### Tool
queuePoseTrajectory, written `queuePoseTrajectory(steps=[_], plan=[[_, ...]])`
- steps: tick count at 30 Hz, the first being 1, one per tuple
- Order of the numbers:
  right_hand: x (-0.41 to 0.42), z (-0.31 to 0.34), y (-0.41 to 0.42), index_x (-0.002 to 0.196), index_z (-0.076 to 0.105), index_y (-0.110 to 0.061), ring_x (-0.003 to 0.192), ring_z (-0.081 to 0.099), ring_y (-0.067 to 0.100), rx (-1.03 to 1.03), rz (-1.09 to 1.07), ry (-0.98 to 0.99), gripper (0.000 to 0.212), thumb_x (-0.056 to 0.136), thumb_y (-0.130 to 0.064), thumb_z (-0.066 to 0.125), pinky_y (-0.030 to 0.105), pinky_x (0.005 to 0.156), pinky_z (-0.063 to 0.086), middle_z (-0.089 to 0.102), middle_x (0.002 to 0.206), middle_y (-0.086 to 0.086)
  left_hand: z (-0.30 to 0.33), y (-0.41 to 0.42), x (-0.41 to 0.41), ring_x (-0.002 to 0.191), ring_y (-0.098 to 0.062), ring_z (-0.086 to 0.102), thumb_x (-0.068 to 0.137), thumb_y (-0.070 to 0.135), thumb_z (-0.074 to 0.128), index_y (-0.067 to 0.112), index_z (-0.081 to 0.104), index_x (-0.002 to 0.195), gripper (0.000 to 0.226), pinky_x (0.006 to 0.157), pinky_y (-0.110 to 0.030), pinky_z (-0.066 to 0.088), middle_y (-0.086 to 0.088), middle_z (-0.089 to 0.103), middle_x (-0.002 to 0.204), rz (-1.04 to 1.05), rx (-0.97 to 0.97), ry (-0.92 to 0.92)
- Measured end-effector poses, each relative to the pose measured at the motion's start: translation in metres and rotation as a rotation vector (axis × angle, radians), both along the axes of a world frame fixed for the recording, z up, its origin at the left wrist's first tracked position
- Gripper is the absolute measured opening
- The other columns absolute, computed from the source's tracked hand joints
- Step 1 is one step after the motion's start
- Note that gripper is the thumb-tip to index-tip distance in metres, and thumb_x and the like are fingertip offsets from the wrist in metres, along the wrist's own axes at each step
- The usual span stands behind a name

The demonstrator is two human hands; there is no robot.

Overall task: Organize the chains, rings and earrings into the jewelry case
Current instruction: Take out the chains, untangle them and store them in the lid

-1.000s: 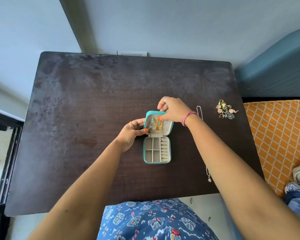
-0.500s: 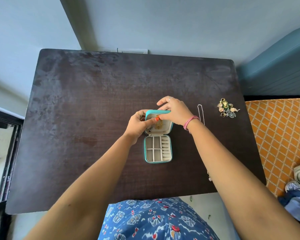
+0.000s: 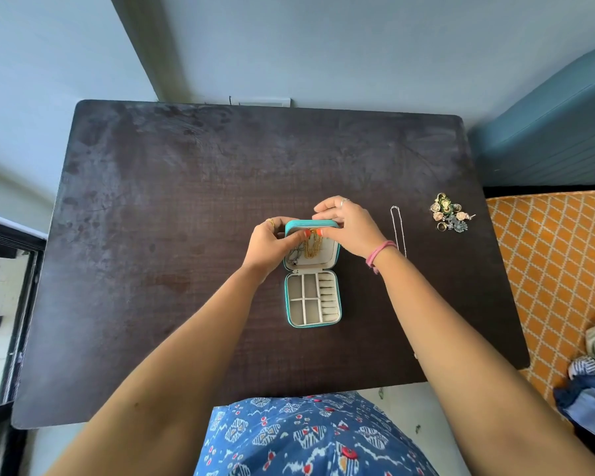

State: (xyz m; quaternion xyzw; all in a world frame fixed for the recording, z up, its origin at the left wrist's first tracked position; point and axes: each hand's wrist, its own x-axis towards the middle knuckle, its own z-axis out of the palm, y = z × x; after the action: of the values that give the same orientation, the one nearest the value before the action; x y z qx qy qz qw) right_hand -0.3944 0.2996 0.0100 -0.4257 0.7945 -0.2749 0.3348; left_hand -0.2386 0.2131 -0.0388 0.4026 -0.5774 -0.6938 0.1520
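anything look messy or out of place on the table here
Nothing damaged or spilled. Still outside the jewelry case: a silver chain stretched out beside the right hand, and a heap of rings and earrings near the table's right edge.

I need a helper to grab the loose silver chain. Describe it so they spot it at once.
On the dark table, look right of the open teal jewelry case, just past the right hand. The silver chain lies there as a long narrow loop running toward the near edge. Unlike the pile of rings and earrings farther right, it is one thin pale line.
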Motion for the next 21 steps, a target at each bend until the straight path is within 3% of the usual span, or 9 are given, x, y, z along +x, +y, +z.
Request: queuePoseTrajectory(steps=[11,21], plan=[[0.021,-0.028,0.012,0.113,0.059,-0.017,0.098,0.064,0.006,-0.171,-0.333,-0.181,0.036,0.082,-0.003,0.069,0.021,0.089,0.051,0.067,0.102,-0.004,-0.002,0.002,-0.007,0.071,-0.004,0.066,0.081,0.014,0.075,0.014,0.065,0.094,0.016,0.063,-0.017,0.053,0.001,0.070,0.085,0.028,-0.007,-0.077],[0.027,-0.030,0.013,0.115,0.059,-0.015,0.096,0.061,0.000,-0.219,-0.337,-0.199,0.038,0.081,0.000,0.069,0.008,0.084,0.047,0.066,0.107,-0.002,-0.005,0.005,-0.004,0.080,-0.007,0.067,0.081,0.023,0.076,0.016,0.064,0.097,0.021,0.070,-0.021,0.057,0.001,0.070,0.092,0.012,-0.180,-0.158]])
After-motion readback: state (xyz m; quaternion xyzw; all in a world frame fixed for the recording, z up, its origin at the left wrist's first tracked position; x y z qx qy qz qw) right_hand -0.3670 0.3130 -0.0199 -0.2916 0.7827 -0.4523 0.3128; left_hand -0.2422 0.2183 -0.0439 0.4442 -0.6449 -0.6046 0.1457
